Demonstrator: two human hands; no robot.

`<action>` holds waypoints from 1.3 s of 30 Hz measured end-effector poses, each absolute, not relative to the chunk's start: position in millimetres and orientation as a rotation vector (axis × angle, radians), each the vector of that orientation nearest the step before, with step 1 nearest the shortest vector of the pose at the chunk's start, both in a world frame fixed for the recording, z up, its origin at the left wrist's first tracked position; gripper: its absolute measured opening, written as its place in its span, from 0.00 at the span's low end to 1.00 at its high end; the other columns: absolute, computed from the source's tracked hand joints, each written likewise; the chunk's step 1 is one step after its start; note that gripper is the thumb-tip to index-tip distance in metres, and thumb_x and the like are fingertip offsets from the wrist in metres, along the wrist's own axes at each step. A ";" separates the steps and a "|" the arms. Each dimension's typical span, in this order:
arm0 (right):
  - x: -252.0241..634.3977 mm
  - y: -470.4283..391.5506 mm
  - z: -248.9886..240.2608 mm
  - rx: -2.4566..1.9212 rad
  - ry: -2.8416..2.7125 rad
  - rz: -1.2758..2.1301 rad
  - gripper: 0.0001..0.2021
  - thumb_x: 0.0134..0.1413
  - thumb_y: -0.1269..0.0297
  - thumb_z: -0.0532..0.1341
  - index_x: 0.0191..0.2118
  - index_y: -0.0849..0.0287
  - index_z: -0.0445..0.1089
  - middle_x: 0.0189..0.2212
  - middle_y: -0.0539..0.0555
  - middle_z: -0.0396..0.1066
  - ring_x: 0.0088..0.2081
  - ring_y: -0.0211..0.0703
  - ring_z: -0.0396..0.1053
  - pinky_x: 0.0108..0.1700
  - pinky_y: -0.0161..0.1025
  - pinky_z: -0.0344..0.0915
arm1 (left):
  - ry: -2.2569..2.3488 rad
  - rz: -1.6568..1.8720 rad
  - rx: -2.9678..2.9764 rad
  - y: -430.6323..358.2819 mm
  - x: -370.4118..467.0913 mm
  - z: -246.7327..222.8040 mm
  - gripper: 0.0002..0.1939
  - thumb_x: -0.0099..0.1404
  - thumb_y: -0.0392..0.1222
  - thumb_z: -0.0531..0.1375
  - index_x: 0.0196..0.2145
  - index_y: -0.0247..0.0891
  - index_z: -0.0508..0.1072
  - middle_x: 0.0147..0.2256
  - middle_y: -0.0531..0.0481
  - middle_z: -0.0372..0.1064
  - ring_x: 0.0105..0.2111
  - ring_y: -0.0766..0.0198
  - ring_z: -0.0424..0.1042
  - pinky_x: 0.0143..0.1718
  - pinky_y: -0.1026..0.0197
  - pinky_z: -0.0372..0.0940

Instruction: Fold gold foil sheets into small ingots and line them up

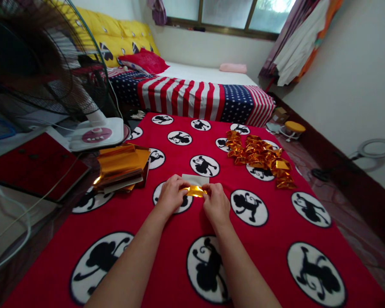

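A sheet of gold foil paper (195, 191) lies between my hands on the red monkey-print cloth (218, 201). Its near edge is turned up, showing shiny gold, while the pale back faces up at the far side. My left hand (173, 193) pinches the left end of the gold strip with thumb and fingers. At the right end, my right hand (216, 202) grips it the same way. Left of my hands sits a stack of gold foil sheets (122, 164). Farther off to the right, several folded gold foil pieces (256, 154) are lined up in overlapping rows.
A fan (96, 132) stands at the left, beside a dark red panel (35, 164) and loose cables. Behind the cloth is a bed with a stars-and-stripes cover (186, 98). A yellow-topped stool (294, 126) and a ring-shaped stand (377, 148) are at the right.
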State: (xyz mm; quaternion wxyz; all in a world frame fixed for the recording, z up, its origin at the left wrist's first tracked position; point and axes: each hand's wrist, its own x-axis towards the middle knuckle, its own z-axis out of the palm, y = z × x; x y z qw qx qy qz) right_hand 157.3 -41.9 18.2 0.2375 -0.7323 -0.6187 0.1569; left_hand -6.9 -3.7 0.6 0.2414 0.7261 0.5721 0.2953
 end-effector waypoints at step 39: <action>137.6 -32.2 8.8 -2.264 -1.785 -0.037 0.03 0.65 0.65 0.54 0.41 0.57 0.62 0.38 0.54 0.67 0.38 0.44 0.70 0.31 0.37 0.56 | 2.172 0.426 2.177 -13.3 28.4 15.1 0.09 0.68 0.47 0.55 0.39 0.39 0.69 0.39 0.46 0.68 0.42 0.55 0.67 0.41 0.56 0.59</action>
